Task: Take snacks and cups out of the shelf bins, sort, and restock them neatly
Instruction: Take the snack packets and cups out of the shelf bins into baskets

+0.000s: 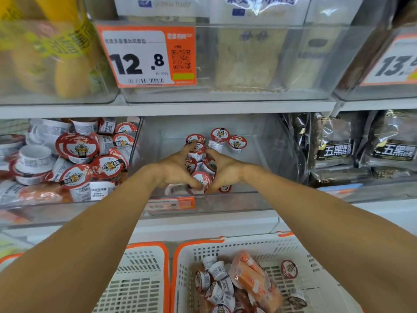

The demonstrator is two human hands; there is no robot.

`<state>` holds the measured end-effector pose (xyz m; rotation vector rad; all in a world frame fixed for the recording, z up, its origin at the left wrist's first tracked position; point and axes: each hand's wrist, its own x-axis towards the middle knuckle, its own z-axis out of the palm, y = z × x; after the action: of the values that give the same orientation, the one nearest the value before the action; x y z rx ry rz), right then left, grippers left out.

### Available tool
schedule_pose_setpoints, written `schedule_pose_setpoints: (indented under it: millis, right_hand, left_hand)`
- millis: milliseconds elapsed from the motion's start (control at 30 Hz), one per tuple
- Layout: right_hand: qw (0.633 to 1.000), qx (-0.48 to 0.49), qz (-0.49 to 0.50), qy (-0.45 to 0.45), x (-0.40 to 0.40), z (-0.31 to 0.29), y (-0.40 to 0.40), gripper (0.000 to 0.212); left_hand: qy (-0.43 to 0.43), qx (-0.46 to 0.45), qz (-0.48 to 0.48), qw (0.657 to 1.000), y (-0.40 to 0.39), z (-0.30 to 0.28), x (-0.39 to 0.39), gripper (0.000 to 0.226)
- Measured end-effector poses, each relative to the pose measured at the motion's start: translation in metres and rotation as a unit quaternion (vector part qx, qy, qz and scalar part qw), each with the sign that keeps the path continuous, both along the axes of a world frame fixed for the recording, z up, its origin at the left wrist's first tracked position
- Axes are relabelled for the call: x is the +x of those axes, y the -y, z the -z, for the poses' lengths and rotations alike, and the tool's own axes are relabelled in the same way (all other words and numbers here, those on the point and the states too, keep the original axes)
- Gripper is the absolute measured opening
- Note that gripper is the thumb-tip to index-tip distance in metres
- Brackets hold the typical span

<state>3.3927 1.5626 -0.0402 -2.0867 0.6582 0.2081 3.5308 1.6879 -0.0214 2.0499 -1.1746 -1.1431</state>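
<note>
**Ana:** Both hands are in the middle clear bin (pixel 266 154) now. Our left hand (pixel 173 170) and right hand (pixel 225 171) are cupped toward each other, fingers curled around a cluster of small red-lidded cups (pixel 199 162) pressed between the palms.

**Ben:** We see three more cups (pixel 228 140) standing apart at the back of that bin, just beyond our fingertips.

**Ana:** To our left, the neighbouring bin (pixel 67 199) is heaped with the same cups (pixel 76 147), lying every which way.

**Ben:** Below the shelf we have two white baskets with orange rims. The right basket (pixel 248 247) holds cups (pixel 216 283) and an orange snack packet (pixel 250 274); of the left basket (pixel 144 267) we see only slotted wall.

**Ana:** Dark bread bags (pixel 334 145) sit to our right, and an orange price tag (pixel 146 56) reading 12.8 hangs above.
</note>
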Motion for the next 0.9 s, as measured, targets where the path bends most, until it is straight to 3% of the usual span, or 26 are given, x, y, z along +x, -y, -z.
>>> schedule_pose_setpoints:
  millis: [133, 333, 500, 633, 733, 900]
  right_hand:
    - [0.998, 0.023, 0.018, 0.060, -0.006, -0.016, -0.008, 0.091]
    - [0.987, 0.000, 0.057, 0.151, -0.039, -0.081, -0.021, 0.089]
    - [0.981, 0.043, 0.063, 0.180, -0.106, -0.107, -0.052, 0.099]
    - [0.979, 0.102, 0.072, 0.161, -0.175, -0.091, -0.087, 0.093]
    - [0.977, 0.147, 0.084, 0.126, -0.219, -0.043, -0.110, 0.094]
    - [0.977, 0.180, 0.069, -0.094, -0.262, 0.058, -0.120, 0.092]
  left_hand:
    - [-0.104, -0.071, -0.046, 0.991, -0.007, -0.012, -0.001, 0.111]
    - [-0.103, -0.194, -0.035, 0.975, -0.021, -0.070, -0.029, 0.085]
    - [-0.106, -0.241, -0.010, 0.965, -0.057, -0.097, -0.082, 0.071]
    - [-0.101, -0.213, 0.028, 0.971, -0.097, -0.077, -0.135, 0.080]
    - [-0.124, -0.157, 0.033, 0.979, -0.119, -0.031, -0.174, 0.079]
    - [-0.204, -0.005, 0.036, 0.978, -0.127, 0.085, -0.229, 0.076]
